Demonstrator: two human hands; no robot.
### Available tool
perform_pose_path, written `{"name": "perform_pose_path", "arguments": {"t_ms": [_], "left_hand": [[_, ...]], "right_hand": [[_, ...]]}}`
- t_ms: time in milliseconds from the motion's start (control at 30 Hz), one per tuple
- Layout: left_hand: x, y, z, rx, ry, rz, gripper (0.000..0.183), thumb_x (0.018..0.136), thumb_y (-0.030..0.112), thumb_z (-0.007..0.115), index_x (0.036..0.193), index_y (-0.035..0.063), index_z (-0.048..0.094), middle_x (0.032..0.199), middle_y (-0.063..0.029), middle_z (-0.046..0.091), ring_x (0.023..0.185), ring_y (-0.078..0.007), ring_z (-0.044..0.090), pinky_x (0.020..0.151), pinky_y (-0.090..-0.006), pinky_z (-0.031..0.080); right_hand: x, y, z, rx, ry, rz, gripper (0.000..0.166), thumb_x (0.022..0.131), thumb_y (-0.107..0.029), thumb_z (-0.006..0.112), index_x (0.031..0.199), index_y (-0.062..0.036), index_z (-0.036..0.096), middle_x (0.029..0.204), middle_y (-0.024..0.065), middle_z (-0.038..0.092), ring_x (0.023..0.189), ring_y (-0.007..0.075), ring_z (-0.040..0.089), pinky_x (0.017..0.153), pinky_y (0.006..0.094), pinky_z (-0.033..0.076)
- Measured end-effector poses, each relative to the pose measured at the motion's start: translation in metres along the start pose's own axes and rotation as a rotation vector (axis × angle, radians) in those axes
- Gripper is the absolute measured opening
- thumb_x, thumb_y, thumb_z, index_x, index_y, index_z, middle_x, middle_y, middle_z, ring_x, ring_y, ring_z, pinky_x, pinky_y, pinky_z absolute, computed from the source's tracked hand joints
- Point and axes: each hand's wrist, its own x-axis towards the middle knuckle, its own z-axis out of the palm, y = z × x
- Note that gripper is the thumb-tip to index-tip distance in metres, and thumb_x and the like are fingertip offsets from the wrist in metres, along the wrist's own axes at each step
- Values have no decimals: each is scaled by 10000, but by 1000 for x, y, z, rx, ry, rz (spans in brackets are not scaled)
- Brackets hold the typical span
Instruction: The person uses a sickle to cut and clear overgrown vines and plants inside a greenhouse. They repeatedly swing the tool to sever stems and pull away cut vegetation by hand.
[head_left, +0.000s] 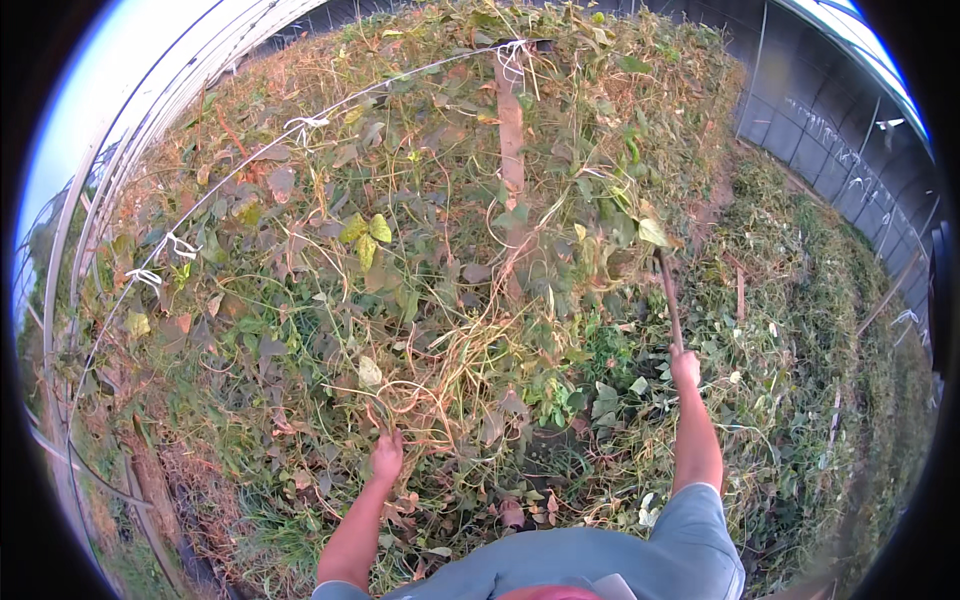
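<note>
My right hand (685, 367) is closed around the lower end of a long wooden handle (670, 300). The tool's far end reaches into leaves, so its head is hidden. My left hand (387, 456) grips a bunch of dry vine stems (442, 397) at the lower middle. A dense wall of climbing bean-like vines (405, 262), partly green and partly yellowed, stands before me. Within it rises a wooden post (511, 142), with a taut line (232, 176) tied near its top and running down to the left.
White ties (145, 279) hang on the line. To the right, cut or fallen vines (787, 390) cover the ground beside a short wooden stake (741, 292). Dark sheeting (825, 127) forms the far right wall. Curved metal frame bars (64, 247) stand on the left.
</note>
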Motion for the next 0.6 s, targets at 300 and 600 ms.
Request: {"name": "perform_pose_path", "arguments": {"t_ms": [300, 600], "left_hand": [[-6, -12, 23, 17, 55, 149, 523, 1027, 434, 410, 1047, -54, 595, 925, -322, 646, 854, -516, 613, 793, -584, 477], [-5, -41, 17, 345, -30, 93, 559, 1033, 465, 395, 1225, -35, 555, 986, -311, 653, 893, -479, 627, 779, -549, 504]], "right_hand": [[-258, 194, 129, 2, -442, 302, 679, 890, -654, 546, 1022, -4, 693, 1023, 262, 692, 1011, 413, 665, 857, 498, 524], [-343, 276, 122, 26, -577, 475, 767, 850, -683, 575, 988, 62, 700, 940, 312, 684, 971, 428, 675, 848, 502, 515]]}}
